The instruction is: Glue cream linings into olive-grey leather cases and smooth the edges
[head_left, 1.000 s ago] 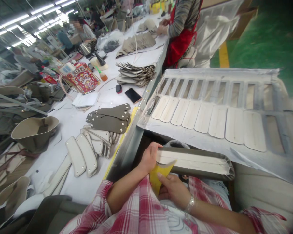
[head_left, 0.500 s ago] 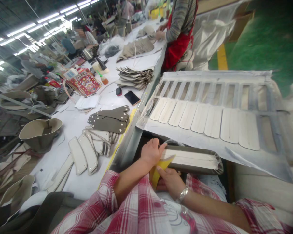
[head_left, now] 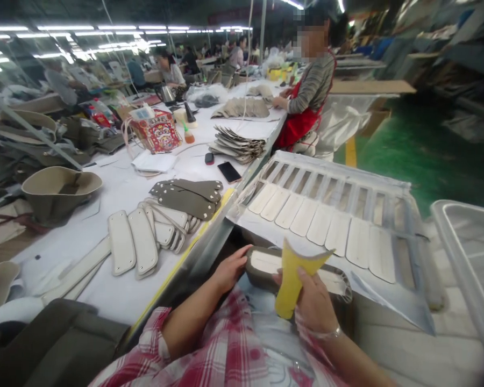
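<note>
On my lap lies a dark olive bag piece [head_left: 262, 278] with a long rounded outline and a white strip [head_left: 266, 262] set into its top. My left hand [head_left: 230, 269] grips its left end, fingers along the rim. Held upright in my right hand [head_left: 315, 303] is a yellow flat piece [head_left: 292, 279] with a concave top edge, pinched between thumb and fingers. It stands in front of the bag piece and hides the middle of the white strip. Whether its lower end touches the bag piece, I cannot tell.
A slotted frame [head_left: 290, 240] with pale rounded panels [head_left: 358, 242] lies ahead. On the white table [head_left: 80, 285] are white straps [head_left: 121, 242], dark olive pieces [head_left: 189, 196], a phone [head_left: 229, 172] and a red patterned bag [head_left: 157, 131]. A co-worker in a red apron [head_left: 302, 126] stands beyond.
My right hand has raised the yellow piece and moved it right, away from my left hand. My left hand has shifted down and left to the bag piece's end. The head view has turned and tilted up.
</note>
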A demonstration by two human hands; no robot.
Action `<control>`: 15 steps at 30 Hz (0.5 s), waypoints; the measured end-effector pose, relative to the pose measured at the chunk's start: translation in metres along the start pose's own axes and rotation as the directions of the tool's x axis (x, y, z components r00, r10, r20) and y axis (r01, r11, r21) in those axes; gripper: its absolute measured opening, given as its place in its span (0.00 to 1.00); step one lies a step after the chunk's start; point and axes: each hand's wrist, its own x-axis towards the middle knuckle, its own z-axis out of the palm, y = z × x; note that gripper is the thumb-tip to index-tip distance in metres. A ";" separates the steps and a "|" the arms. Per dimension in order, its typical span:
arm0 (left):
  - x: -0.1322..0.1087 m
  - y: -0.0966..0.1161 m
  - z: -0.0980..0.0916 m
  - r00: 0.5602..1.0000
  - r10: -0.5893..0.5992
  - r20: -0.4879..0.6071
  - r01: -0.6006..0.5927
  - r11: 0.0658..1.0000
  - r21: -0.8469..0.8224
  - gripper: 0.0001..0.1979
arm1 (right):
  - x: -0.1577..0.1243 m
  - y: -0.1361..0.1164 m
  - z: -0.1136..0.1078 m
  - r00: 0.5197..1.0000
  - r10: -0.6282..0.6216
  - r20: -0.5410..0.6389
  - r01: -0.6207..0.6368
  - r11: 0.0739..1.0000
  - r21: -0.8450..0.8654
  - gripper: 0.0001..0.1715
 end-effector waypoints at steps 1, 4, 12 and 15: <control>0.000 0.000 -0.001 1.000 -0.006 0.018 0.006 1.000 -0.017 0.27 | 0.005 -0.001 0.009 0.999 -0.046 0.029 0.046 0.999 -0.012 0.18; 0.004 0.000 -0.008 0.997 -0.005 0.079 0.007 1.000 -0.024 0.32 | 0.021 0.000 0.038 0.969 -0.192 0.156 0.194 0.981 0.006 0.12; 0.014 -0.002 -0.025 0.985 0.055 0.166 -0.071 0.993 0.091 0.32 | 0.057 0.019 0.091 0.942 -0.235 0.240 0.222 0.972 0.082 0.11; 0.015 -0.001 -0.024 0.979 0.096 0.178 -0.123 0.981 0.150 0.31 | 0.067 0.026 0.097 0.947 -0.223 0.232 0.224 0.974 0.023 0.12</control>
